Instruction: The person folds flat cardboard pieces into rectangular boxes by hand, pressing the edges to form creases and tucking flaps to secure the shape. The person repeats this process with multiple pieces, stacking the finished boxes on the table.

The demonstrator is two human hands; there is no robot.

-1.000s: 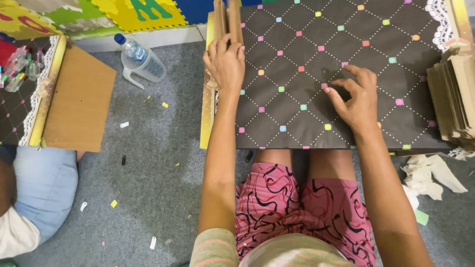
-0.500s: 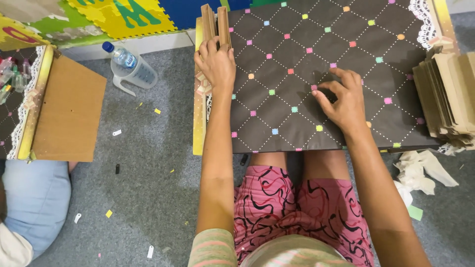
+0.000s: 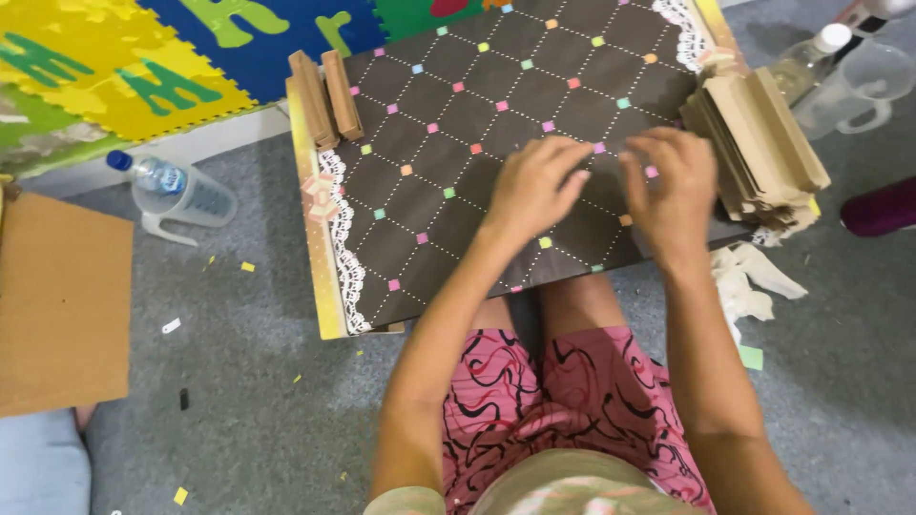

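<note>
A dark brown board (image 3: 458, 143) with dotted diamond lines, small coloured squares and a white lace strip on its left edge rests over my lap. My left hand (image 3: 534, 186) lies on the board's right-middle, fingers together and pointing right, with nothing seen in it. My right hand (image 3: 673, 186) is just beside it, fingers curled down onto the board near a pink square (image 3: 599, 148); what its fingertips pinch is hidden. Two wooden blocks (image 3: 324, 95) lie side by side at the board's far left corner, away from both hands.
A stack of brown card pieces (image 3: 763, 153) sits on the board's right edge. A bottle in a clear jug (image 3: 176, 191) and a cardboard sheet (image 3: 57, 305) lie left on the grey floor. Another jug (image 3: 854, 81), a maroon object (image 3: 878, 205) and white scraps (image 3: 749, 281) are right.
My left hand let go of the wooden blocks and moved right to the board's middle, close to my right hand. The view has shifted, so the board sits further left.
</note>
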